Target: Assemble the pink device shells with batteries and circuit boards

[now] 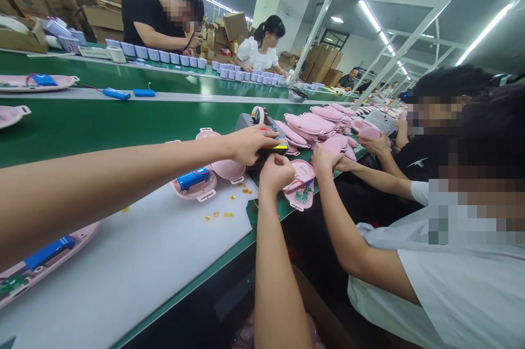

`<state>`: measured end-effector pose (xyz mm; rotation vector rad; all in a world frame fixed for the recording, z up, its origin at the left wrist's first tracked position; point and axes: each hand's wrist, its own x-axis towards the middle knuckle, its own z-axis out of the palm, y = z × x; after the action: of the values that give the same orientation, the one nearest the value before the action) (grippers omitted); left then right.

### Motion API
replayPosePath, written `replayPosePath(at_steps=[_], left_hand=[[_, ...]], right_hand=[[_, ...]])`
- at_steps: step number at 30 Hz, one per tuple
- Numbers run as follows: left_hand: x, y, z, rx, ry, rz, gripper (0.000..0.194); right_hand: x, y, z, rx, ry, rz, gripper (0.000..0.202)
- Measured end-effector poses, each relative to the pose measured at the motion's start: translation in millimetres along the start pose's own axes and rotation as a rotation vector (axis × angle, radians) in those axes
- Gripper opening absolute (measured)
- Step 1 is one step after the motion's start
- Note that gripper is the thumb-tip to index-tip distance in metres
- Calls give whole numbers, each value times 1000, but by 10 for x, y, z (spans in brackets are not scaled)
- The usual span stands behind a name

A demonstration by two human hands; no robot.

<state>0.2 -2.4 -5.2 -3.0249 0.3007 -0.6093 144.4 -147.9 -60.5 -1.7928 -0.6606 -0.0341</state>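
My left hand (pixel 252 144) rests on top of a dark tape dispenser (pixel 245 122) with a tape roll (pixel 259 115) at its back, fingers stretched over its buttons. Close to the dispenser's front, my right hand (pixel 278 173) is closed with thumb and fingertips pinched; what it may hold is too small to make out. Just right of that hand lies an open pink shell (pixel 302 169) with a green circuit board (pixel 302 195). Left of the dispenser sits a pink shell (pixel 199 193) holding a blue battery (pixel 192 178). Small amber tape pieces (pixel 228 215) lie on the white sheet.
The white sheet (pixel 164 261) covers the near bench. Pink shells (pixel 309 123) are piled beyond the dispenser. A co-worker's hands (pixel 326 160) hold a pink shell close on the right. Loose blue batteries (pixel 116 94) lie at the back left. Across the green bench, people sit behind lilac cups (pixel 153 54).
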Motion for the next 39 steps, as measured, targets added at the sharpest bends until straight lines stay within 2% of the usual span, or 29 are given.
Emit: replayPosePath(at_steps=[4,7,10,14,18,21,25,30,34,39], left_hand=[[10,38,-13,-8,-29,-41,72],[11,75,-36,-44,-32,-60,69],[14,92,-44,-46,-33,-64,68],[23,98,-42,-16,-31,-43,72],[27,110,-55,2,-8,-33,72],[18,101,-68,0,-5,-24,69],[0,53,-60,-14,8,-34,68],[-7,7,-30,-38,-9,-19,71],[0,-21,-10,-34,-20,-12,72],[11,-46,13,-19,-31,-20,75]], right_hand=[[242,-8,-381,15,40,-22,14],[233,-5,-458,37,69,-23,14],[79,1,-310,60,73,-12,20],[-215,-27,103,86,29,19,32],[-420,-106,477,110,-1,57,32],[-485,-178,612,136,13,83,27],[-595,-201,594,192,-18,94,14],[-746,-96,395,224,-112,48,20],[-710,-23,321,170,-134,14,25],[-621,96,361,132,-139,13,26]])
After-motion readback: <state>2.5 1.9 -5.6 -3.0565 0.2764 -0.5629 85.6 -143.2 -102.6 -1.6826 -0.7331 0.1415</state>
